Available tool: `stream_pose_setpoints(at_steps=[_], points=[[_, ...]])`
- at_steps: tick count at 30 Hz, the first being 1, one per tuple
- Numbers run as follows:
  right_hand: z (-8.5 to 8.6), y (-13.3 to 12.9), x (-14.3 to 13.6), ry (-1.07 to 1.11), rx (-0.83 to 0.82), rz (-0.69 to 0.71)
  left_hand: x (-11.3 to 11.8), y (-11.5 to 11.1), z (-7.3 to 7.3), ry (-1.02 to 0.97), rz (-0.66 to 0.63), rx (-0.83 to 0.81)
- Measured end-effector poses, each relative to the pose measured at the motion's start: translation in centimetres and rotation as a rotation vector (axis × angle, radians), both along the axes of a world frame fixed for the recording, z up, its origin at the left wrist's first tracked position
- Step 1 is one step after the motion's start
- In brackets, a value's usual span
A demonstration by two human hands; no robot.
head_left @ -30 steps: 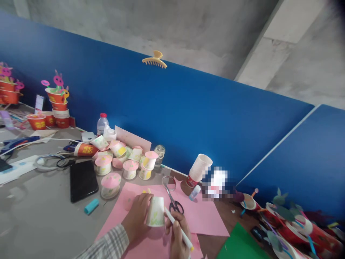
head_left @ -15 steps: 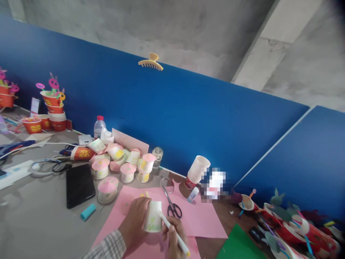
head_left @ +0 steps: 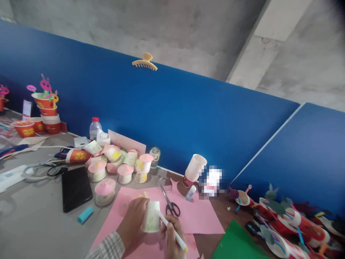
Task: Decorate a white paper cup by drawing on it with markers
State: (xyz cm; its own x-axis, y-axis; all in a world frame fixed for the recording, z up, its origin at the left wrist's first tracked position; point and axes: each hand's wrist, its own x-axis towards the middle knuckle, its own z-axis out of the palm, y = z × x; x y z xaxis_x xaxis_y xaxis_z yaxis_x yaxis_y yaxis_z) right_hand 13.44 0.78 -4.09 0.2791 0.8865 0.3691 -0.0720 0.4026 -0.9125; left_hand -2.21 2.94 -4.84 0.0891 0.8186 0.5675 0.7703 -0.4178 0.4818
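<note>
My left hand (head_left: 134, 220) is closed round the left side of a white paper cup (head_left: 151, 217), which stands upside down with green leaf-like marks on its side. In my right hand (head_left: 173, 233) is a white marker (head_left: 172, 232) with a yellow end; its tip meets the cup's right side or lies very close to it. Pink paper sheets (head_left: 199, 216) lie under both hands. Just beyond the right hand are scissors (head_left: 170, 201) with dark handles, lying on the paper. A small glue stick (head_left: 190, 193) is farther right.
Decorated cups with pink paper tops (head_left: 105, 190) cluster at the left, near a black phone (head_left: 76, 189) and a turquoise marker cap (head_left: 85, 215). Stacked paper cups (head_left: 194, 169) stand against the blue partition (head_left: 172, 111). Green paper (head_left: 237, 242) and red cup crafts (head_left: 293, 226) lie right.
The whole view has shifted slightly, so most things appear a little farther left. Both hands keep their hold on the cup and marker, the marker tip staying by the cup's right side.
</note>
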Motion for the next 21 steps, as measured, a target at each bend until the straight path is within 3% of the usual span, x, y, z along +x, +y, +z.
stream_pose_setpoints(at_steps=[11,21], points=[[0.12,-0.28,0.06,0.022,-0.050,0.017,0.06,-0.02,0.38,0.049,0.005,0.046],[-0.76,-0.09,0.22,0.142,-0.120,0.079,-0.07,-0.19,0.61,0.025,-0.021,-0.013]])
